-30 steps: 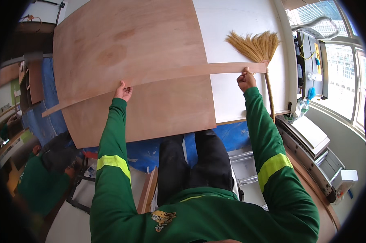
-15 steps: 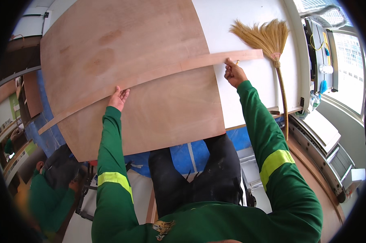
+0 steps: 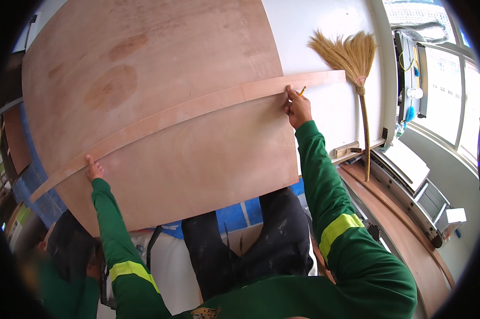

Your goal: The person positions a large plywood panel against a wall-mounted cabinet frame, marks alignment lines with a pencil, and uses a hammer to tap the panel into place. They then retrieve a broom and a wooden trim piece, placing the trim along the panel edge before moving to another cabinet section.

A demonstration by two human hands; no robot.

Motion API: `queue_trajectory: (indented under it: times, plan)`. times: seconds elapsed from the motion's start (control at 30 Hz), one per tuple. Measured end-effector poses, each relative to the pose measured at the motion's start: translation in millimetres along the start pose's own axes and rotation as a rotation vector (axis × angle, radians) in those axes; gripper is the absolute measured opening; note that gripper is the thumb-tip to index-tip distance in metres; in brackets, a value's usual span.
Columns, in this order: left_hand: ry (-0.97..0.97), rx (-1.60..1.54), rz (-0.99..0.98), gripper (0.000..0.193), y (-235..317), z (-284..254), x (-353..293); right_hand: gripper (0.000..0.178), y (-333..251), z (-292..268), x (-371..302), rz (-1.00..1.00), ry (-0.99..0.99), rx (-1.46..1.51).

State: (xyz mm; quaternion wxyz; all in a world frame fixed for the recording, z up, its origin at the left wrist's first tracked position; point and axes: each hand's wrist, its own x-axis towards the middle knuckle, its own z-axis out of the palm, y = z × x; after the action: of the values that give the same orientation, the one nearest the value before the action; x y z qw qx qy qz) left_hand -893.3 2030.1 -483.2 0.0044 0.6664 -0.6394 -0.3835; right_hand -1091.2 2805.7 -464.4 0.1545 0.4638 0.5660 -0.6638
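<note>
Strip point(image 3: 192, 109) shd lie flat, L hand point(image 3: 95, 169) touching (can't tell if pinching), R hand point(image 3: 298, 108) pinching pencil point(image 3: 303, 91).

Arms point(image 3: 317, 159) outstretched, left hand point(image 3: 95, 169) perhaps loose, right hand point(image 3: 299, 108) curled

Head cam: L one of worn pair, wide fisheye, upright, unmirrored. Looks steeply down + fwd from above torso point(image 3: 282, 295), which is nearest lens, below L hand point(image 3: 95, 169) & R hand point(image 3: 298, 108); both hands farther off, approx mid ht. Coverage: full wood strip point(image 3: 197, 109) incl. ends past each hand; windows point(image 3: 442, 80) far R of R hand, nr rim. Straight edges bend twd dark border.
</note>
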Motion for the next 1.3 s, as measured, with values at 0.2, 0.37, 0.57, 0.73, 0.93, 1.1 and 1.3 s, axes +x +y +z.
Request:
queue_trajectory:
  times: [0.2,0.37,0.57,0.73,0.93,1.1,1.3]
  plan:
    - [-0.113,-0.009,-0.175,0.097,51.1,20.0,-29.7,0.036,5.9,6.1,-11.2,-0.048,0.150,0.091]
    - [-0.206,-0.013,-0.269,0.079,59.6,7.9,-27.1,0.040,12.6,4.1,-4.3,-0.061,0.121,0.154]
    - [-0.277,-0.021,-0.277,0.077,57.1,1.1,-18.4,0.037,13.8,8.1,-3.4,-0.069,0.134,0.180]
    - [-0.309,-0.039,-0.270,0.074,59.1,2.8,-28.2,0.029,16.5,7.9,0.4,-0.087,0.114,0.192]
    - [-0.313,-0.060,-0.278,0.083,63.6,0.3,-34.7,0.021,8.5,5.3,10.0,-0.049,0.021,0.186]
    - [-0.267,-0.031,-0.259,0.095,79.5,20.8,-51.2,0.022,16.8,2.6,19.1,-0.019,0.087,0.253]
    - [-0.254,-0.059,-0.311,0.102,59.3,1.1,-23.2,0.024,4.7,20.6,6.4,-0.003,0.105,0.302]
